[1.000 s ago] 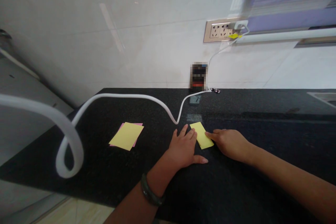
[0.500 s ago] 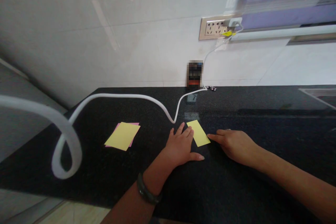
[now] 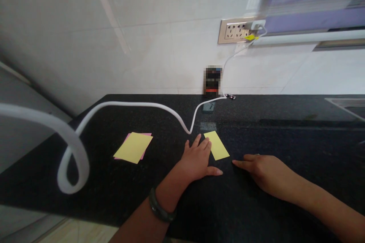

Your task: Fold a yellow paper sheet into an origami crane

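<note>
Left hand flat, fingers spread, tips touching yellow slip on worktop; right hand open, empty, near it. Judgement: lifting the slip would need an edge pinch.

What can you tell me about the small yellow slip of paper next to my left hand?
The yellow slip is a small plain rectangle, thin like paper, with no writing visible. It lies flat on the black speckled counter, angled so its long side runs from far left to near right. Fingertips of the left hand rest at its left edge; the right hand lies apart from its near corner. The white cable bends close by its far corner, not touching.
</note>
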Demonstrator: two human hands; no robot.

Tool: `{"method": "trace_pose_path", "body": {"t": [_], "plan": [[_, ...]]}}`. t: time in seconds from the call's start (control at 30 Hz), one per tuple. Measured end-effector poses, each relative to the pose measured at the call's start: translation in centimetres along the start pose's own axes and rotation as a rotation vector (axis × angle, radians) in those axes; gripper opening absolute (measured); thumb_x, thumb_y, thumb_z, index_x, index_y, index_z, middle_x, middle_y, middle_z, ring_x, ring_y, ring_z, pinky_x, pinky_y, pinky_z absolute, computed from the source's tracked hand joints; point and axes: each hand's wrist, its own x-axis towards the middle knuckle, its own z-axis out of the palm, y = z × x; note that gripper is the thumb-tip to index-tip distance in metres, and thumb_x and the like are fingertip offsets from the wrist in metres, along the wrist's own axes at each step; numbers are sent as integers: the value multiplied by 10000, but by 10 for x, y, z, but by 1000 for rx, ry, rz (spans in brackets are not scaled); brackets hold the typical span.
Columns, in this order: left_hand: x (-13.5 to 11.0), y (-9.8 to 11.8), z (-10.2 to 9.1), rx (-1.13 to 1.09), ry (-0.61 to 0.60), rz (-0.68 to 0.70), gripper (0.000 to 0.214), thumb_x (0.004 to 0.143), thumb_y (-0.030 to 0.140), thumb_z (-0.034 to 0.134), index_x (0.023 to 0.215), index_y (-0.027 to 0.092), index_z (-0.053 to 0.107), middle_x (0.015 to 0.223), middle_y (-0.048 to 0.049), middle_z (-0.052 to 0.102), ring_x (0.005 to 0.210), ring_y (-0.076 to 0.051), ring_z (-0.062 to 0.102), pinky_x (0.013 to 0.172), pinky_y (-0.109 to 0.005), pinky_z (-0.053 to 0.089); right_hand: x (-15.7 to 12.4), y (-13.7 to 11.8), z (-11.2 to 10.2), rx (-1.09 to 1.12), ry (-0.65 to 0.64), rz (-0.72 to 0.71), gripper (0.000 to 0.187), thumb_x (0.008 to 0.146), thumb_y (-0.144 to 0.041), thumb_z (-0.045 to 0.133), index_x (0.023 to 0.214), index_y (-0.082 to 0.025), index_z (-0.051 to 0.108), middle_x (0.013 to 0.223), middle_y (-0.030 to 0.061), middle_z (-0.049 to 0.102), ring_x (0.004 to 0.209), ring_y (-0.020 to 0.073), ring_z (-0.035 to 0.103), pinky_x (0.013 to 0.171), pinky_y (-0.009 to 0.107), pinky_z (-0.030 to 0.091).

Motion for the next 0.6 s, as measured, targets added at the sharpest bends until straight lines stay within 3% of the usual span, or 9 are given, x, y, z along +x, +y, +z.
{"method": "trace_pose_path", "body": {"t": [0.13,0.27,0.6], "plan": [[0,0,-2,9,-30,-4,900,611,742,277,1305,179,165,1388,-85,141,1255,-307,17,932,-562,157,23,8,-11,-18,99,90,472,765,-117,356,1210,-260,419,831,38,584,714,152,561,585,238,363],[0,0,-4,12,-49,-7,889,612,732,306,1305,192,167,1393,-79,121,1255,-307,17,936,-556,153,40,4,-7,-10,67,30,445,798,-160,347,1228,-266,392,811,39,571,686,146,558,579,233,362],[-1,1,-11,-49,-60,-3,822,614,701,373,1286,259,206,1389,-53,147,1256,-302,40,936,-564,136,32,-4,0,107,73,-24,372,833,-244,348,1191,-224,448,755,40,538,657,141,539,591,238,383]]}}
